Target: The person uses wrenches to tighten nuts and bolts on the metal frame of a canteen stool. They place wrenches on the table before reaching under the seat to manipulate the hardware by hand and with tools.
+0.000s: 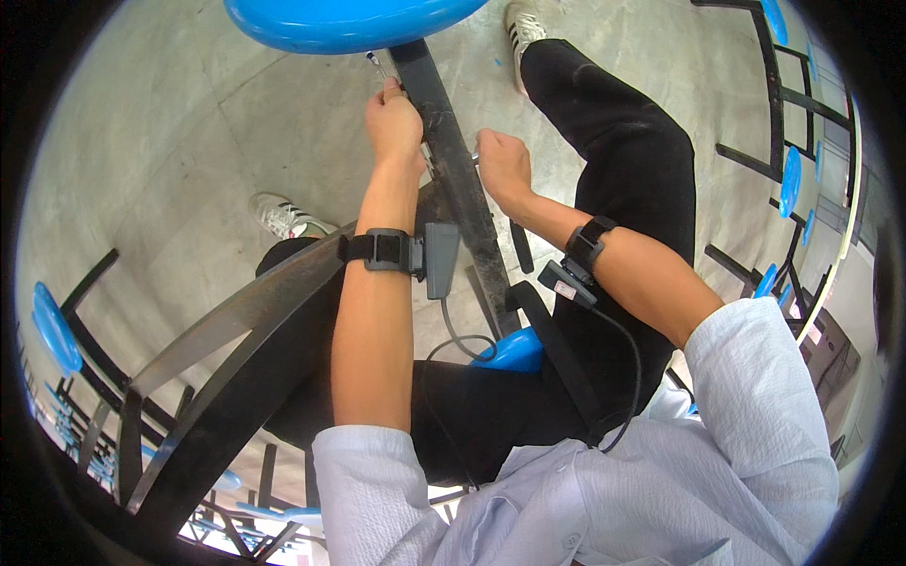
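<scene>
My left hand is closed around a slim metal hand tool, whose end sticks out beyond the thumb. The tool's exact kind is hidden by the fingers. It lies along the left side of a black steel beam, which runs under a blue round stool seat. On the beam's other side, my right hand makes a fist around a small silver metal piece that reaches to the beam. Most of that piece is covered by the hand.
Curved black steel legs of the frame rise at the left, close to my knee. Another blue seat shows below the beam. Grey sensor boxes with cables are strapped to both forearms. More blue-seated frames stand around on the concrete floor.
</scene>
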`<state>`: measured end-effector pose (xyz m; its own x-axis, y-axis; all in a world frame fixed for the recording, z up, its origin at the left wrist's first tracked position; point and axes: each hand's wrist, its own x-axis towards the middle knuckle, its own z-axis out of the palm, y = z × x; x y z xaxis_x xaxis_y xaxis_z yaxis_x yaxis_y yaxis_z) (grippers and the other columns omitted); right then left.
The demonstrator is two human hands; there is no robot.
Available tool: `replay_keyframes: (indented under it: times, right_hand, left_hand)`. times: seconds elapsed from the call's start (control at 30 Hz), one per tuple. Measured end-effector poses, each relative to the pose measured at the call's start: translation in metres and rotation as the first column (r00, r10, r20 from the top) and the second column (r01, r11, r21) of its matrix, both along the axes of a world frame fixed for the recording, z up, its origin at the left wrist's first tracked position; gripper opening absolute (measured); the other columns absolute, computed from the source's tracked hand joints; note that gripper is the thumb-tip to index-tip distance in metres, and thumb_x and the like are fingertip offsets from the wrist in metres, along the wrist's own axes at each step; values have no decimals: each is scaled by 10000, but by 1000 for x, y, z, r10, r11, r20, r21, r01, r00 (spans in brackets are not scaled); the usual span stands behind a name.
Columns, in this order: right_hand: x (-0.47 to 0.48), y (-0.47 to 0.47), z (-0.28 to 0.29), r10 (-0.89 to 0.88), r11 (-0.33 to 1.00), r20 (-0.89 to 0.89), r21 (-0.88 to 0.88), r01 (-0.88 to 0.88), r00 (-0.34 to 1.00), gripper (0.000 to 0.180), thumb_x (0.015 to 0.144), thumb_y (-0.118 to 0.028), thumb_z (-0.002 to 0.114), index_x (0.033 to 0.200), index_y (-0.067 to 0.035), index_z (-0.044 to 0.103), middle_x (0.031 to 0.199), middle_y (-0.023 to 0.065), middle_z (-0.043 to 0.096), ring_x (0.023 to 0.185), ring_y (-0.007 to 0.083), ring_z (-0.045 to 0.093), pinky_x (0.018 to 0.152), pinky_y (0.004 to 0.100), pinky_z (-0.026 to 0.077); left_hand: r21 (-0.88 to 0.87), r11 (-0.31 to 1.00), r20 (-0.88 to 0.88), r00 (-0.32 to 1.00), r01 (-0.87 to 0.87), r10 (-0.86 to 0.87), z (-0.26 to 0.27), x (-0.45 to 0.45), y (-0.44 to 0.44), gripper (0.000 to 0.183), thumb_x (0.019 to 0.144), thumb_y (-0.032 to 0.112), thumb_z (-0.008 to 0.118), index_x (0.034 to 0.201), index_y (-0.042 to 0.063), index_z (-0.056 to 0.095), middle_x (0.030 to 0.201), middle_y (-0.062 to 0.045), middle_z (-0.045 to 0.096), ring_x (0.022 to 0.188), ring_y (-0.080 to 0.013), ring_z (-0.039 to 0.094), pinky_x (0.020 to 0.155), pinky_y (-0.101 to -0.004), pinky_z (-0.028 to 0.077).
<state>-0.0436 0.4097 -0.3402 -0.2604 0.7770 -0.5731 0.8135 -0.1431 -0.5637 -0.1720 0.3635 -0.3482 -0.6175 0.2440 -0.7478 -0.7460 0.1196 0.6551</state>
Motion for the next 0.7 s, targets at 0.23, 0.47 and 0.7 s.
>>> replay_keyframes:
  times: [0.23, 0.47, 0.7]
  right_hand:
    - [8, -11, -34, 53, 986, -384, 169, 13, 922, 284, 795, -188, 440, 649, 53, 474, 553, 198, 408, 501, 236, 380, 521, 374, 350]
    - [13, -12, -44, 104, 981, -466, 192, -15, 878, 270, 797, -168, 438, 626, 38, 407, 544, 140, 326, 523, 144, 326, 501, 344, 308]
    - [10, -14, -48, 63, 972, -428, 232, 42, 902, 285, 789, -203, 437, 655, 41, 495, 602, 233, 448, 514, 292, 421, 540, 380, 360]
  left_hand:
    - [85, 983, 221, 965, -163, 141, -37, -7, 3, 314, 928, 228, 393, 968, -38, 555, 888, -97, 611, 783, -220, 594, 628, -395, 469]
    - [82, 958, 323, 917, -275, 235, -56, -1, 2, 322, 926, 205, 409, 1043, -56, 556, 972, -119, 616, 850, -249, 604, 706, -393, 482]
    - [13, 944, -6, 944, -330, 330, -35, -6, -5, 311, 922, 249, 353, 948, -14, 518, 827, -94, 569, 714, -194, 531, 628, -334, 445]
